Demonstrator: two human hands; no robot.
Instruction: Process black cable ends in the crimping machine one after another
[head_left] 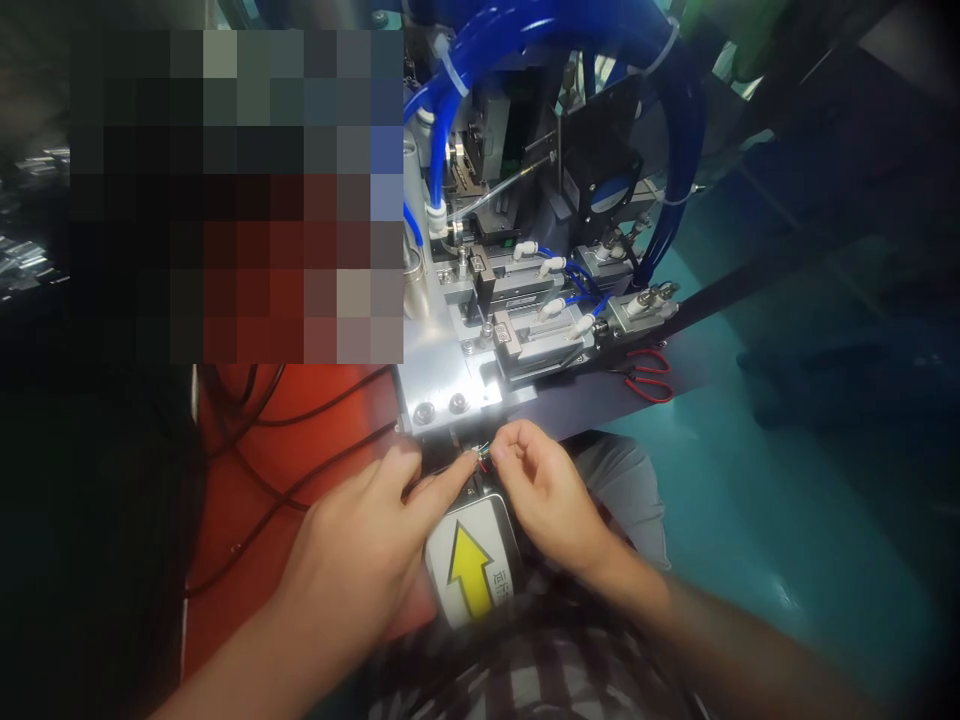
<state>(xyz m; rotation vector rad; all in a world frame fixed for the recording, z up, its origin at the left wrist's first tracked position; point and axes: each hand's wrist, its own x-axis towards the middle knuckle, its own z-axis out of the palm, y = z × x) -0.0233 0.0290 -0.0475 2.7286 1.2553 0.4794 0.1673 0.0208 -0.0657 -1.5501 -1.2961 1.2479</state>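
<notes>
Several thin coloured wires point(481, 456) show at the front of the machine, just below its bright metal plate point(442, 375). My left hand point(367, 520) reaches in from the left, its index finger stretched out so that the tip touches the wires' left side. From the right comes my right hand point(547, 485), thumb and index finger pinched together at the wires' right end; whatever lies between these fingertips is too small to make out. Under the fingers lies a white label with a yellow arrow point(470, 565).
Pneumatic cylinders point(544, 345) with white fittings and thick blue tubes point(686, 120) stand behind my hands. Red-handled scissors point(649, 377) lie to the right. Black cables point(292, 490) cross the red surface point(247, 590) at the left. A pixelated block hides the upper left.
</notes>
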